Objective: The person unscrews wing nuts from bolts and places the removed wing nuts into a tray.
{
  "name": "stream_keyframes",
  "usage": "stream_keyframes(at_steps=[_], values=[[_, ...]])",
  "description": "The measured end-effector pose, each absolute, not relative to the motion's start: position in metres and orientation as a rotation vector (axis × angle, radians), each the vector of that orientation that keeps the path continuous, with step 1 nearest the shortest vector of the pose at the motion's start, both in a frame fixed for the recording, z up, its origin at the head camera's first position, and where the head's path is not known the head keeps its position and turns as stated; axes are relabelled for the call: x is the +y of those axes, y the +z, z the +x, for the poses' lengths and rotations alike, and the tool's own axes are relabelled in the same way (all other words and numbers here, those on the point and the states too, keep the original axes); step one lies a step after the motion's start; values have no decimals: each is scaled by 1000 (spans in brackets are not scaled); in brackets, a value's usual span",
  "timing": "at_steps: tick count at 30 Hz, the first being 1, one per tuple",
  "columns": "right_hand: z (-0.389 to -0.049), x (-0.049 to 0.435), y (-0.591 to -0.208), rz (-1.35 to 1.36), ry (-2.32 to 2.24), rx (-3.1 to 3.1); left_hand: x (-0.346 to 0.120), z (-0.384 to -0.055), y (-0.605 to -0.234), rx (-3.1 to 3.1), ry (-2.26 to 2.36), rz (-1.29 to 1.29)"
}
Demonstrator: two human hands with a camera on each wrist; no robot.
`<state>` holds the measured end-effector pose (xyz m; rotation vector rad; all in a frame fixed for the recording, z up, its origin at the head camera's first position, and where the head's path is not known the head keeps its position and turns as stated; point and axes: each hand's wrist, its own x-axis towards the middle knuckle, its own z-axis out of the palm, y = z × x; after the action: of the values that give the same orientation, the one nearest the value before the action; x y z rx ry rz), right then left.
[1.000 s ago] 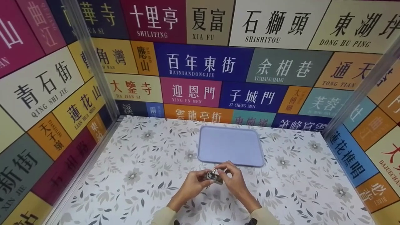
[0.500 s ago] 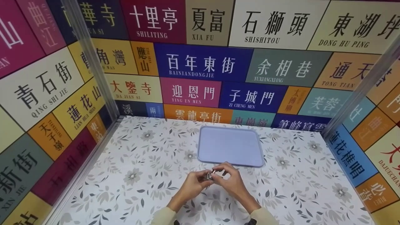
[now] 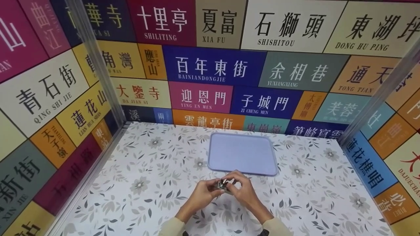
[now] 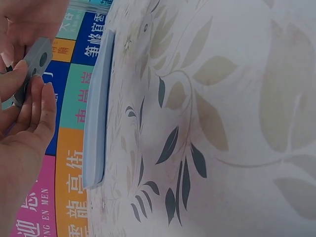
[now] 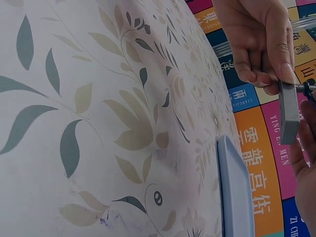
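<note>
A small grey block (image 3: 222,186) with a metal shaft is held between both hands above the table. In the left wrist view the block (image 4: 40,60) shows a round dark hole in its flat face. The right wrist view shows the shaft (image 5: 300,88) sticking out of the block's far side, with a dark piece on it. My left hand (image 3: 201,195) pinches the block between thumb and fingers. My right hand (image 3: 244,190) grips the part at the shaft from the right, thumb near the block. Fingers hide some of the piece, so its exact kind is unclear.
A pale lilac tray (image 3: 242,154) lies flat on the table just beyond the hands. White leaf-patterned cloth (image 3: 147,203) covers the table. Colourful sign panels (image 3: 213,65) wall in the back and both sides, with clear upright strips (image 3: 98,59) at the corners.
The right fingers shift slightly around the shaft, and the block tilts a little between the hands. More of its inner side shows now than half a second ago. The left hand stays in place.
</note>
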<state>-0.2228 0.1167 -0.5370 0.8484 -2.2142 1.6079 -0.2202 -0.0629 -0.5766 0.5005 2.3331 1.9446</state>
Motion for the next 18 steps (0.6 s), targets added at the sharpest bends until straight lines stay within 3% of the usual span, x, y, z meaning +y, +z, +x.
stream_keyframes(at_steps=[18], values=[[-222, 116, -541, 681, 1617, -2233, -62, -220, -577, 2363, 1936, 522]])
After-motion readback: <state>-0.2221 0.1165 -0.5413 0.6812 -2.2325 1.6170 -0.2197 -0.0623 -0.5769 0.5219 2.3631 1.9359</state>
